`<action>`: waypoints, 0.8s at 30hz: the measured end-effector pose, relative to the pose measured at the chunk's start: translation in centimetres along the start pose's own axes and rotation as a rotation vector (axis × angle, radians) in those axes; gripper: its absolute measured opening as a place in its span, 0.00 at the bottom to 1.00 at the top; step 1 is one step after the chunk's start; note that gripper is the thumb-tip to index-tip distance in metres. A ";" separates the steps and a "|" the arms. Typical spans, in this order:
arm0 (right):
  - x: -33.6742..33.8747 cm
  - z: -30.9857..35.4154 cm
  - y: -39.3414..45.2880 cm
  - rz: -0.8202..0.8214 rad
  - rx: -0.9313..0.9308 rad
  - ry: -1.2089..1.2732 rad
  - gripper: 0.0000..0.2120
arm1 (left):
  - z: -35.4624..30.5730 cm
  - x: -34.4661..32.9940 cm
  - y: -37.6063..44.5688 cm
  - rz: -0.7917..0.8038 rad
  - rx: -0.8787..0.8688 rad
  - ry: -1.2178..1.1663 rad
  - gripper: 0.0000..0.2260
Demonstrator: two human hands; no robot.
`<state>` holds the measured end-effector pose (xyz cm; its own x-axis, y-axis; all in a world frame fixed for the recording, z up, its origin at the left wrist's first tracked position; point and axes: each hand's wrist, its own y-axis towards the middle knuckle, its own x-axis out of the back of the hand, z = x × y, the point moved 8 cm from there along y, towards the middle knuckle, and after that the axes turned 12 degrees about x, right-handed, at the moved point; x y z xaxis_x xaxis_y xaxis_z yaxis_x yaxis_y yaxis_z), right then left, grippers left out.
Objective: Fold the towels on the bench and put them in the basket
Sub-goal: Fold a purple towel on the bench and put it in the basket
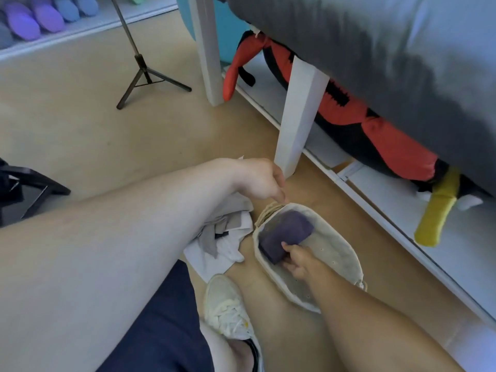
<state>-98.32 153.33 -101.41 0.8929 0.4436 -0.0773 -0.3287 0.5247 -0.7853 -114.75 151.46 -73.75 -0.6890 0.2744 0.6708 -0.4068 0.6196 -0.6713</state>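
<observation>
Grip: right hand (pixel 296 260) is closed on the purple towel (pixel 284 236), thumb on top, fingers under its near end.
Towel: folded, lying inside the basket (pixel 341 260), toward its 11 o'clock end.
Left hand (pixel 261 181): loose and holding nothing, fingers pointing down, just over the basket's rope handle at 12 o'clock.
Basket: on the floor (pixel 80 124), by the white bench leg (pixel 298 122).
Clothes (pixel 225 237): grey and white heap at the basket's 9 o'clock.
Shoe (pixel 228 307): white, at 7 o'clock.

A folded purple towel (pixel 285 233) lies inside the cream fabric basket (pixel 332 253), its near end gripped by right-hand fingers (pixel 288 248).
</observation>
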 end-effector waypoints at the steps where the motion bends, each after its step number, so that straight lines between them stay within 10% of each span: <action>1: -0.1 -0.4 0.3 0.000 -0.008 0.012 0.19 | 0.1 -0.1 0.1 0.001 0.005 0.007 0.22; 24: 1.4 -1.2 2.7 -0.054 0.117 -0.189 0.09 | 3.4 0.0 -0.7 0.028 0.092 0.023 0.25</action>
<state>-97.60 154.46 -104.41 0.8400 0.5354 0.0877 -0.3255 0.6267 -0.7080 -116.52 148.50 -74.32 -0.6874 0.3085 0.6575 -0.4416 0.5411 -0.7156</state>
